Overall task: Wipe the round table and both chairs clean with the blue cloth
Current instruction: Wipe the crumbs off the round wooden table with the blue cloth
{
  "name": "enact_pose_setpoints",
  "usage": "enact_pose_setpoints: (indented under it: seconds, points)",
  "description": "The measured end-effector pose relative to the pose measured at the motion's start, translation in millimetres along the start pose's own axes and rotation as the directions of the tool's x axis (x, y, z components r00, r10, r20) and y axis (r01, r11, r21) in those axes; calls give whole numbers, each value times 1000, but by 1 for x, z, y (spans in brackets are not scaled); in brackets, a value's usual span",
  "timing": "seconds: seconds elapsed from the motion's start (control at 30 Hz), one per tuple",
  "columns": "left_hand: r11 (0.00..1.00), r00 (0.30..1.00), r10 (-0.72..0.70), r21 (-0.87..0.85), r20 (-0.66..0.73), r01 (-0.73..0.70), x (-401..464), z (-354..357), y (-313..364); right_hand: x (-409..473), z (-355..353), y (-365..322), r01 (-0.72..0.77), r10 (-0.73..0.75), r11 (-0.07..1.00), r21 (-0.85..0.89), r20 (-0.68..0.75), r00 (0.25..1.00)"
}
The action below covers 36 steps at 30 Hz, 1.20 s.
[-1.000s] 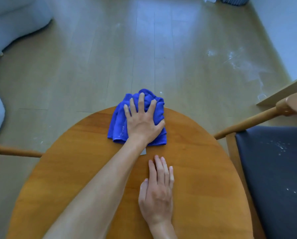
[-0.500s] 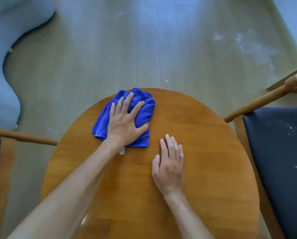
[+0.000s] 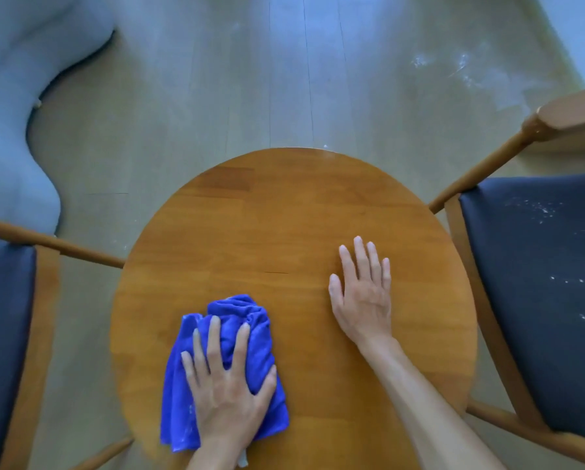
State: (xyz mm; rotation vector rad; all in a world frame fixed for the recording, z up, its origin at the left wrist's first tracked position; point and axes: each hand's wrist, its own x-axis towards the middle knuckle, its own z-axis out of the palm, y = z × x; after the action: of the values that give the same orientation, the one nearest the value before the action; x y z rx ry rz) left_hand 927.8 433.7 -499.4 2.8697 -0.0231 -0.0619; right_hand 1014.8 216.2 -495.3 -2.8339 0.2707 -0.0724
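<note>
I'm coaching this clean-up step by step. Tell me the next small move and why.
Probably sweep the cloth sideways toward the right hand. The left hand presses it flat on the near left part of the table, with bare wood beside it. The right chair seat shows white specks, so that likely comes later.

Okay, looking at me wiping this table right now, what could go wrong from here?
Three risks, as I judge them.
1. The blue cloth under your left hand already shows pale specks, so it may smear dirt back onto the table.
2. The cloth sits near the table's left edge, so a wide stroke could push crumbs onto the floor, which already has white marks.
3. The right chair has white specks on its seat, easy to skip.
</note>
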Motion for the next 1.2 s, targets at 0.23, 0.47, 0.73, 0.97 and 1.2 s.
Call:
enact_pose_setpoints:
  seconds: [0.23,0.47,0.73,0.97,1.2]
  points:
    - [999,998,53,3,33,-53,32,27,121,-44,-2,40,-74,62,980,-186,-70,996]
    - [975,975,221,27,-39,-220,52,33,104,-72,0,45,13,-23,986,-167,-60,998]
    - [996,996,-94,-3,-7,94,57,-13,-26,-90,-8,47,16,-13,992,-124,26,1000]
    - [986,987,-162,-31,20,163,-66,-11,-25,-87,-6,44,0,2,996,-91,25,1000]
    - [987,975,158,1,157,-161,-104,25,90,-88,-18,53,-72,56,965,252,68,996]
